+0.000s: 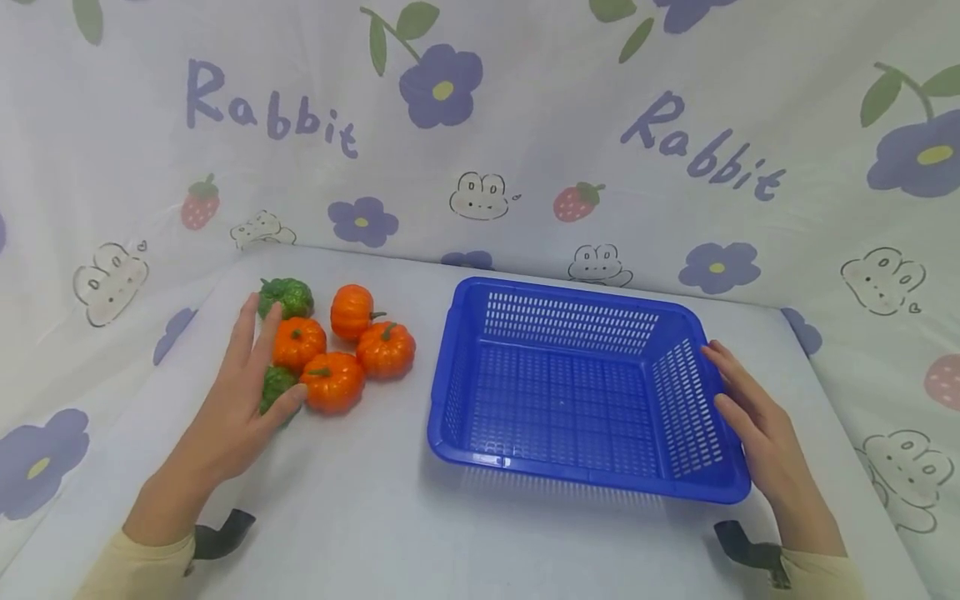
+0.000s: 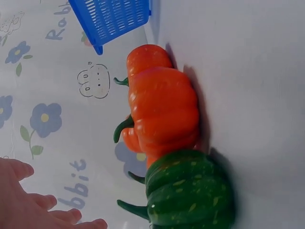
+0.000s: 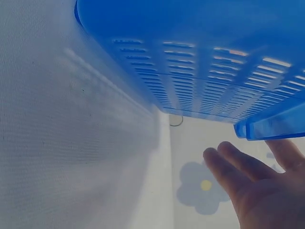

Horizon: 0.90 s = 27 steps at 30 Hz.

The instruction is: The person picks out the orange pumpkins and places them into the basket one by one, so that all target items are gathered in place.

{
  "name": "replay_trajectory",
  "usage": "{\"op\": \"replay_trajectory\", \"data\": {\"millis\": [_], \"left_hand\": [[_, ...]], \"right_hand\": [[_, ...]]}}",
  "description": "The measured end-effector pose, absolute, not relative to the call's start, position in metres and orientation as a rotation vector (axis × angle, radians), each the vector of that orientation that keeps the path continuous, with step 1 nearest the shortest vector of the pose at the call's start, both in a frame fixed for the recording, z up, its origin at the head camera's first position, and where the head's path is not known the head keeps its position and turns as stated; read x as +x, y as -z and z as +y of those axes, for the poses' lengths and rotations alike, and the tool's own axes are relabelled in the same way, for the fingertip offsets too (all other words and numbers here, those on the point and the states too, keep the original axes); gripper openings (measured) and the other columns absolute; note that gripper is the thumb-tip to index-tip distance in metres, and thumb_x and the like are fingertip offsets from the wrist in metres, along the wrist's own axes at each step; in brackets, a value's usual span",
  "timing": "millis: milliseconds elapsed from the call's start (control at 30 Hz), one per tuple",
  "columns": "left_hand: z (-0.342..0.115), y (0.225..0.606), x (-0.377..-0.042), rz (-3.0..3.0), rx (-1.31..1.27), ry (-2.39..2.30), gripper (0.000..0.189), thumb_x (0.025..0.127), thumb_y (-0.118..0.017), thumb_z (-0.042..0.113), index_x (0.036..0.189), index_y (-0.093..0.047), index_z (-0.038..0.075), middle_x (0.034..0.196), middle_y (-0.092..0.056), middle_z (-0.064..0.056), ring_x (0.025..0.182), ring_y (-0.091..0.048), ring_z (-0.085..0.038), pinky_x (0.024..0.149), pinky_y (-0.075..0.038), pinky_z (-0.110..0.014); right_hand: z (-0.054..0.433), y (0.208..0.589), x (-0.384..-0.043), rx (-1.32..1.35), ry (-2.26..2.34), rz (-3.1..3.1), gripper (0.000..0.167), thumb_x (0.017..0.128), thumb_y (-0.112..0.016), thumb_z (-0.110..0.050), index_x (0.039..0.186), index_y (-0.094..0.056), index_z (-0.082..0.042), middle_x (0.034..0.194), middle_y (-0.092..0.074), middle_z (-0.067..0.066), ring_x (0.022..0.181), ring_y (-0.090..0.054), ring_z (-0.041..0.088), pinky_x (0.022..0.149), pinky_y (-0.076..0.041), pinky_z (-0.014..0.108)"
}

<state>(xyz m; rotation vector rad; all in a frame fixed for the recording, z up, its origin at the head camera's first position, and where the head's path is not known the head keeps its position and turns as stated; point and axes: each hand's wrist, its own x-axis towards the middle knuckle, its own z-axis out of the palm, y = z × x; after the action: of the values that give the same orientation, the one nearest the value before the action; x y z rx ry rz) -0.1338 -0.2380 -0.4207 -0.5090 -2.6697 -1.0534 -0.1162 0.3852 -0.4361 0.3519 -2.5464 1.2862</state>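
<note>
On the left of the table sits a cluster of small pumpkins, several orange (image 1: 332,383) and two green (image 1: 290,297). My left hand (image 1: 243,387) hovers over the cluster's left side, fingers and thumb spread, partly hiding the nearer green pumpkin (image 1: 278,387). The left wrist view shows its fingers (image 2: 43,202) apart from the green pumpkin (image 2: 190,193) and holding nothing. A blue plastic basket (image 1: 558,477) with slotted walls stands right of the pumpkins. At its right rim is my right hand (image 1: 761,425), fingers extended; whether they touch the rim is unclear.
A white cloth printed with rabbits, flowers and strawberries (image 1: 576,202) hangs behind and beside the white table (image 1: 360,517). Black straps (image 1: 225,534) show at both cuffs. Bare tabletop lies between the pumpkins and the basket.
</note>
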Motion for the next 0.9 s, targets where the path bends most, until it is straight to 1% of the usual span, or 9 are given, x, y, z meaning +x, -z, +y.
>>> {"op": "replay_trajectory", "data": {"millis": [100,267,400,567,800,900], "left_hand": [[-0.234,0.424,-0.135,-2.677,-0.515,1.072,0.096,0.104,-0.068,0.034,0.176,-0.005,0.031,0.181,0.012,-0.001,0.164,-0.005,-0.046,0.116,-0.019,-0.086],[-0.228,0.43,-0.135,-2.705,-0.513,1.075,0.098,0.103,-0.069,0.032,0.176,-0.004,0.033,0.181,0.011,0.003,0.164,-0.008,-0.043,0.113,-0.025,-0.086],[-0.225,0.435,-0.134,-2.711,-0.496,1.095,0.1,0.102,-0.07,0.034,0.176,-0.003,0.031,0.182,0.008,0.002,0.165,-0.008,-0.042,0.111,-0.025,-0.088],[-0.221,0.438,-0.13,-2.736,-0.432,1.109,0.105,0.101,-0.073,0.042,0.176,-0.002,0.027,0.182,0.002,0.0,0.166,-0.006,-0.036,0.116,-0.024,-0.083],[-0.218,0.446,-0.126,-2.725,-0.412,1.178,0.112,0.095,-0.083,0.035,0.176,-0.006,0.022,0.182,-0.007,-0.003,0.166,-0.009,-0.035,0.123,-0.023,-0.075],[-0.217,0.45,-0.124,-2.766,-0.387,1.189,0.115,0.094,-0.084,0.038,0.176,-0.006,0.019,0.182,-0.007,-0.005,0.165,-0.011,-0.036,0.122,-0.024,-0.075]], "right_hand": [[0.386,0.437,-0.117,0.339,-1.298,-2.559,0.054,0.112,-0.049,-0.01,0.165,-0.048,-0.016,0.176,-0.033,0.004,0.157,-0.032,0.006,0.119,-0.027,0.014],[0.387,0.437,-0.117,0.354,-1.298,-2.577,0.053,0.109,-0.056,-0.006,0.162,-0.053,-0.011,0.175,-0.034,0.006,0.158,-0.031,0.005,0.117,-0.028,0.01],[0.388,0.437,-0.119,0.384,-1.279,-2.582,0.055,0.107,-0.06,-0.003,0.161,-0.053,-0.008,0.175,-0.034,0.007,0.157,-0.031,0.004,0.117,-0.027,0.01],[0.388,0.438,-0.12,0.399,-1.269,-2.583,0.056,0.105,-0.061,-0.002,0.16,-0.054,-0.008,0.175,-0.034,0.007,0.157,-0.03,0.003,0.117,-0.027,0.01],[0.389,0.438,-0.119,0.404,-1.271,-2.584,0.056,0.105,-0.062,-0.001,0.16,-0.053,-0.008,0.175,-0.033,0.008,0.157,-0.03,0.004,0.117,-0.026,0.009],[0.389,0.439,-0.119,0.398,-1.271,-2.593,0.057,0.106,-0.06,-0.002,0.162,-0.052,-0.009,0.176,-0.032,0.007,0.157,-0.03,0.003,0.117,-0.026,0.009]]}}
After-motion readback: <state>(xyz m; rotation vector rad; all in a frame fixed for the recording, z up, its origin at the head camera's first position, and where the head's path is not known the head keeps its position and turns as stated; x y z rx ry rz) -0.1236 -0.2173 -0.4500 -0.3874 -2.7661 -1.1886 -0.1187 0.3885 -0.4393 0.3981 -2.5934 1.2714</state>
